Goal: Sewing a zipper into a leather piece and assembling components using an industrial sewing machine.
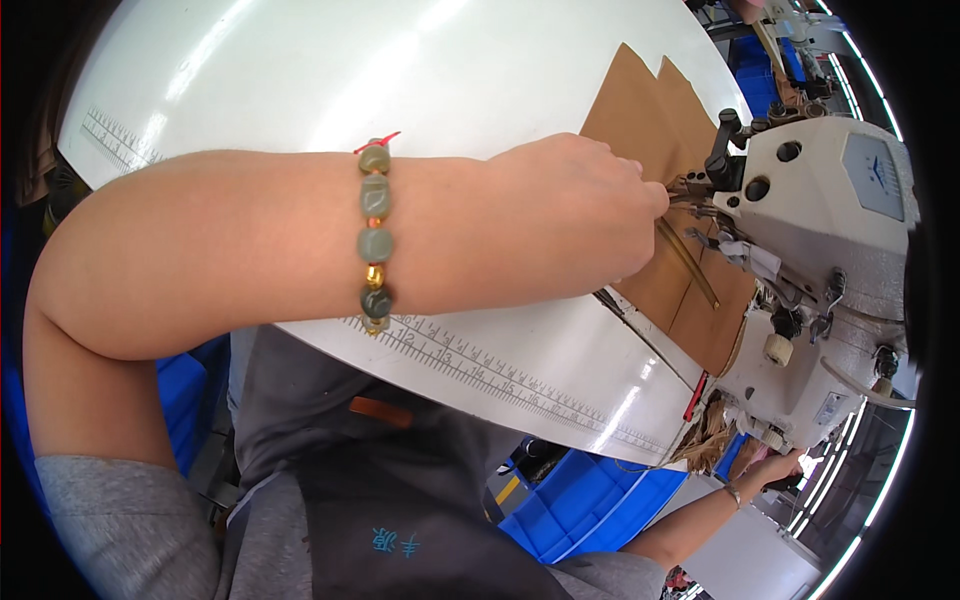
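Note:
My left hand [585, 215] reaches across from the left, its fingers curled closed beside the needle area of a white sewing machine [820, 180]. The fingertips face away, so what they pinch, if anything, is hidden. Beneath that hand lies a flat brown panel [640, 110] with a notched far edge, running under the machine's head. A narrow brass-coloured strip [688, 262] rests over the panel near the presser foot. At the lower right, my right hand [775, 468] is raised by the machine's near end; its fingers are too small and unclear to read.
The white tabletop [300, 80] carries printed ruler scales along its near edge. A small red piece [695, 397] sits at the table edge by the machine. Below is a blue crate [590, 505], with brown scraps [708, 440] hanging above it. More blue bins stand beyond the machine.

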